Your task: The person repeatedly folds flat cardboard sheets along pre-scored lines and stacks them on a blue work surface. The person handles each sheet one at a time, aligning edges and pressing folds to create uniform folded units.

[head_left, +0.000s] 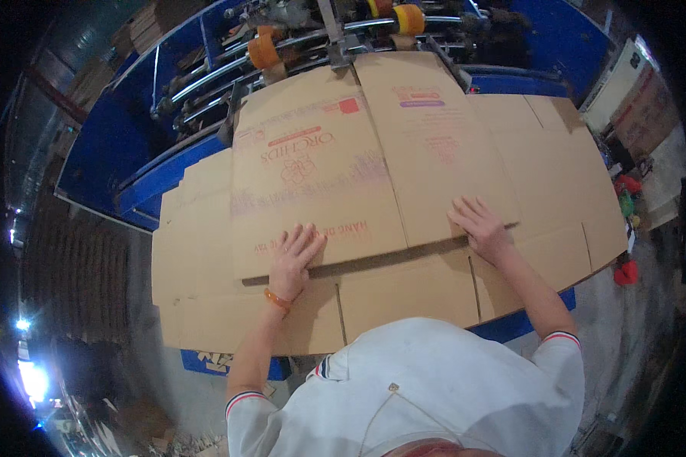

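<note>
A flat printed cardboard sheet [320, 206], brown with red and purple print, lies in front of me with its far end at the machine. A slot divides it lengthwise into two panels. My left hand [296, 257], with an orange bracelet at the wrist, rests on its near left part, fingers spread. Towards the near right corner, my right hand [482, 228] lies on the sheet with its fingers stretched out. Neither hand grips anything. Underneath is a larger plain cardboard blank [411, 293], slotted along its near edge and reaching out on both sides.
Beyond the sheet stands a blue machine [156, 167] with metal shafts and orange rollers [263, 50]. Dark stacks of cardboard [76, 270] stand at left. Blue supports [232, 364] show below the blank. Small red and green items [626, 199] are at right.
</note>
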Demonstrator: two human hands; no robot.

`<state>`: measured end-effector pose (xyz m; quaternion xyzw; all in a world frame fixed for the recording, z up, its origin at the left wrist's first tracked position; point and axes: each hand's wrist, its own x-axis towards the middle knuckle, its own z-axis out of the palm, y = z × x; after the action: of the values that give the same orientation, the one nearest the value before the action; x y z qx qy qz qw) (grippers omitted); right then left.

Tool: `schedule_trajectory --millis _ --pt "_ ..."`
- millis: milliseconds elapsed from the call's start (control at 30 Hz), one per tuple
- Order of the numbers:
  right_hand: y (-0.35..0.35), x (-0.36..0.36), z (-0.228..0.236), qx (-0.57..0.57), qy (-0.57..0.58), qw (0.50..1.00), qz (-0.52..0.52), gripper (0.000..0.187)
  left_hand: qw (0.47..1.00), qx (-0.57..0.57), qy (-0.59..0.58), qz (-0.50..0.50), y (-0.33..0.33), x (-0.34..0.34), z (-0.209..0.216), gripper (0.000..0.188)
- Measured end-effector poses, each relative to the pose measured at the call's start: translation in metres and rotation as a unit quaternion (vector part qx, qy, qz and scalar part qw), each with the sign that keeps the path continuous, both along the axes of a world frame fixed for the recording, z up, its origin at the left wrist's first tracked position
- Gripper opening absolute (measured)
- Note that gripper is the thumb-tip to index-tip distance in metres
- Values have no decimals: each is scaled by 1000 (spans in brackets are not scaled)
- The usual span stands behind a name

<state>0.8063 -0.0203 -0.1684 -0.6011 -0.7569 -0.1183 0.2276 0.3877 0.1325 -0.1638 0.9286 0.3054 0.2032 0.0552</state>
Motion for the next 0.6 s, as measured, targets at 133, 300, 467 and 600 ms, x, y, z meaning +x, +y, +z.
schedule_trajectory --millis 133,300,467,600 --pt "77 21 -10 36 5 999 -19 46 999 36 -13 31 66 24 -5 71" --pt "144 37 -12 89 9 990 -110 47 977 156 43 140 128 61 0 70" --pt "136 42 -40 92 53 980 -168 41 973 146 0 180 108 23 23 56" --pt "26 -1 7 -139 166 962 -167 36 885 124 -28 448 87 -131 -14 48"
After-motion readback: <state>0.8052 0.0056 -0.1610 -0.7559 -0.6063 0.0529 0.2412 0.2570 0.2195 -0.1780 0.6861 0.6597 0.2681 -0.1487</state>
